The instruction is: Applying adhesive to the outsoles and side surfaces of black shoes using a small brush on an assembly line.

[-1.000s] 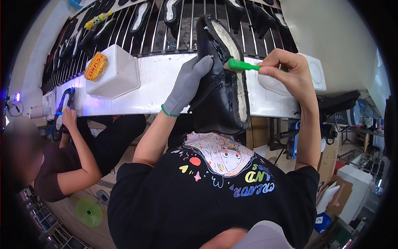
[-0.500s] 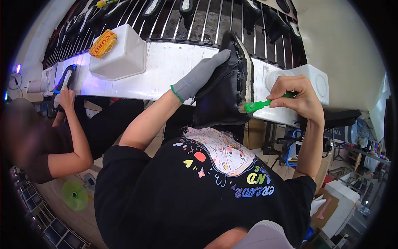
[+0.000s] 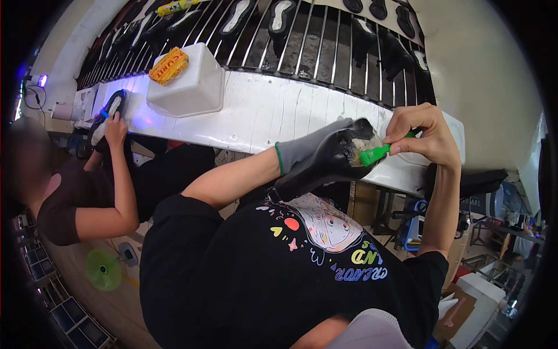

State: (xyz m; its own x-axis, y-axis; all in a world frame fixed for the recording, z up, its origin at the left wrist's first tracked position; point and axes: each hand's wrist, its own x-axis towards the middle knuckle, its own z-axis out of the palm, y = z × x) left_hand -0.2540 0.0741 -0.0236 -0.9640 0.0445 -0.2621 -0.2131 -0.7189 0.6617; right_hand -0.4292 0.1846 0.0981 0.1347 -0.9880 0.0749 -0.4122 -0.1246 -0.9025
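Observation:
My left hand (image 3: 305,152), in a grey glove with a green cuff, grips a black boot (image 3: 311,174). The boot is tilted so one end of its sole faces right, with a whitish patch on it. Part of the left fingers is hidden behind the boot. Between the fingers and thumb of my bare right hand (image 3: 427,136) is a brush with a green handle (image 3: 375,155). Its bristles touch the sole's edge beside the whitish patch.
Beyond the white bench (image 3: 256,93), a metal bar rack (image 3: 302,52) carries several black shoes. A white box (image 3: 186,96) with a yellow packet (image 3: 169,66) stands left; a white container (image 3: 458,139) is behind my right hand. At left, a co-worker's hand (image 3: 116,131) touches a shoe (image 3: 118,103).
The boot has turned from nearly upright, sole edge to the right, to a slanted pose with the sole's end showing. The brush has shifted slightly right, still against the sole.

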